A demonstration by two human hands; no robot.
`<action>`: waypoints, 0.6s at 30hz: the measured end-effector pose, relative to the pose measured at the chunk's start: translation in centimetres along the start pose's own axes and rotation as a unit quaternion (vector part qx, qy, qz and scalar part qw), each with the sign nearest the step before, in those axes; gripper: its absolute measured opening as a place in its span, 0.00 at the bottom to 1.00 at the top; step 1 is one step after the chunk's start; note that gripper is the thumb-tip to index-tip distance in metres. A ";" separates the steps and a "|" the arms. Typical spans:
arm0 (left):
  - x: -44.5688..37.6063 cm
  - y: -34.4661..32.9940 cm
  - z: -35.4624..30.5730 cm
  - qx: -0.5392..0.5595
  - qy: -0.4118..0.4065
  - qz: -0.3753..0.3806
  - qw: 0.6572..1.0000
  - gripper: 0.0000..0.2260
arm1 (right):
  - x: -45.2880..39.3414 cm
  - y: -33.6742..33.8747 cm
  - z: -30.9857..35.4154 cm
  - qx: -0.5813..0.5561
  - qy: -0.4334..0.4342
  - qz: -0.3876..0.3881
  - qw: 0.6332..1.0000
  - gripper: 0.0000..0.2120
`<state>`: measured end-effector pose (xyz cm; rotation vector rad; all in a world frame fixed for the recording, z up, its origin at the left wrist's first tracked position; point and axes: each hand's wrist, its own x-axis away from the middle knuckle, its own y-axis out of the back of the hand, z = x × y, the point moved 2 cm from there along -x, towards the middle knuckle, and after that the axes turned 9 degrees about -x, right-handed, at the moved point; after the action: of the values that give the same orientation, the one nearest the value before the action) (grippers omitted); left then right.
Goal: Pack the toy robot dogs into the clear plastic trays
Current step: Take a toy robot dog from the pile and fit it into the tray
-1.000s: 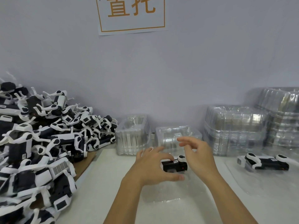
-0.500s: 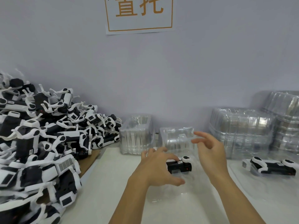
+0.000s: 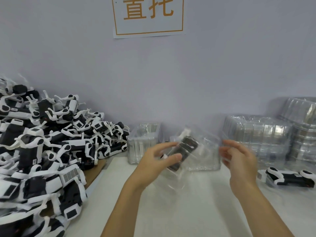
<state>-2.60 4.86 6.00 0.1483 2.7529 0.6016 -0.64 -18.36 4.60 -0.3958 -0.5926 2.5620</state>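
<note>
- Lifted off the bench since half a second ago, the clear plastic tray point(image 3: 203, 151) with one toy robot dog point(image 3: 184, 151) inside it now tilts steeply above the bench's middle, blurred by motion.
- At the tray's left end, the left hand point(image 3: 159, 161) grips it, thumb curled in front and fingers behind.
- On the opposite end, the right hand point(image 3: 239, 159) has its fingers curled at the tray's edge; blur hides whether they actually pinch it.
- Piled black-and-white toy dogs point(image 3: 42, 151) fill the bench's left edge, back to the wall.
- Against the rear edge stand an empty tray stack point(image 3: 145, 142) just left of the hands and taller tray stacks point(image 3: 266, 137) towards the right corner.
- Near the right edge, another dog point(image 3: 290, 177) lies in a flat tray.
- An orange-lettered paper sign point(image 3: 148, 16) hangs on the wall above.
</note>
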 end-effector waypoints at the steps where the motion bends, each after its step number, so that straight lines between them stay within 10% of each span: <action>1: 0.0 -0.1 0.0 0.055 0.006 -0.016 0.998 0.26 | 0.4 -0.5 -0.2 0.007 0.000 0.031 0.999 0.16; 10: 0.2 -0.7 0.9 0.404 0.119 -0.071 0.904 0.25 | 4.5 -4.8 -1.7 0.120 0.078 0.267 0.953 0.12; 18: 0.0 -0.5 1.5 0.470 0.086 -0.020 0.878 0.32 | 5.1 -5.5 -1.7 0.154 0.119 0.282 0.939 0.12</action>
<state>-2.14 4.94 4.48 0.2541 2.9468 -0.8178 -2.17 -10.79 4.87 -0.8484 0.0309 3.0069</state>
